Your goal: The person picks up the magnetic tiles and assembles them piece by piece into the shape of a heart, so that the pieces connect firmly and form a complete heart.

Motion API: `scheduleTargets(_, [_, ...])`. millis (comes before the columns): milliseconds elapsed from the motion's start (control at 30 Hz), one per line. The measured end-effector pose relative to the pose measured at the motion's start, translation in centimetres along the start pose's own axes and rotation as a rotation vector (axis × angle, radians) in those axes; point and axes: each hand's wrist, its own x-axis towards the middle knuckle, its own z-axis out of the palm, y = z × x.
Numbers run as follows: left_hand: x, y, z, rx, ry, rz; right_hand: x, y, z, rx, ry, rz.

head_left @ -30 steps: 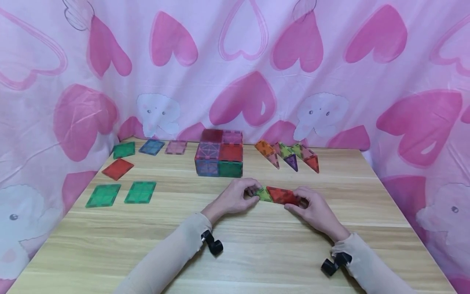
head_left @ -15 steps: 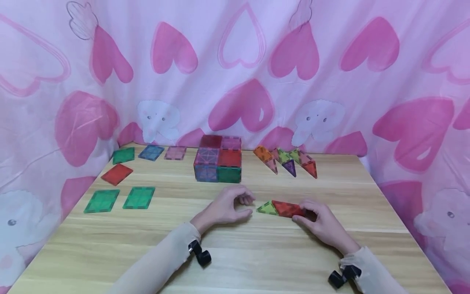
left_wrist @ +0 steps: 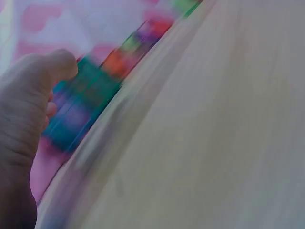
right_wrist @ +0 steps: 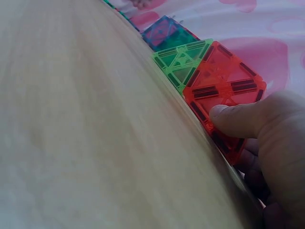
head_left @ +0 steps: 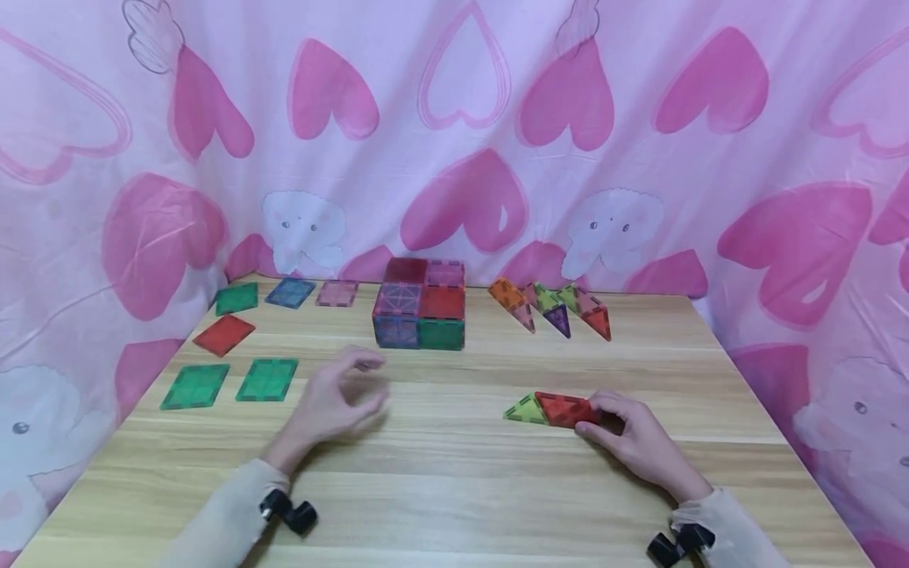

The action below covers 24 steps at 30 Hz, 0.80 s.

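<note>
My right hand (head_left: 642, 438) pinches two red triangular magnetic tiles (right_wrist: 224, 71), joined along one edge. Its thumb lies on the front of the lower tile and the fingers are behind, partly hidden. A yellow-green triangular tile (right_wrist: 181, 59) is attached to the red pair's left side; in the head view the strip stands at the table's middle right. My left hand (head_left: 334, 402) holds nothing, its fingers loosely bent over the table. It is nearest to a green square tile (head_left: 267, 380). The left wrist view is blurred.
Behind the hands stands a box of coloured square tiles (head_left: 443, 301). Several triangular tiles (head_left: 507, 293) lie joined in pairs or groups at the back right. Loose square tiles, among them a red one (head_left: 224, 335) and a blue one (head_left: 289, 293), lie on the left.
My left hand has let go of the yellow-green triangle and moved left across the table. My right hand, still pinching the red tiles, has shifted slightly right and nearer with the strip.
</note>
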Motion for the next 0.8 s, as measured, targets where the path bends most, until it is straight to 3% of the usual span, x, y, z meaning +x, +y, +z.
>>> scheduleTargets(100, [-1.1,-1.8,-3.7,0.100,0.081,-0.026,0.1,0.0,0.0,-0.002,-0.010,0.002])
scheduleTargets(200, [-2.1,-3.3,-7.2,0.183,0.094,-0.115,0.1,0.0,-0.1,-0.006,-0.017,0.013])
scheduleTargets(300, [-2.9,-4.1,-10.1,0.251,0.028,-0.241,0.1,0.1,-0.2,-0.006,-0.019,0.022])
scheduleTargets(433, [-3.4,-4.4,-13.1,0.287,-0.128,-0.366,0.2,0.3,-0.2,0.005,-0.025,0.019])
scheduleTargets(600, [-3.6,-4.1,-14.9,0.319,-0.292,-0.469,0.3,0.3,-0.2,0.016,-0.027,0.011])
scheduleTargets(800, [-3.4,-3.9,-15.0,0.355,-0.396,-0.451,0.2,0.4,-0.2,0.025,-0.026,-0.004])
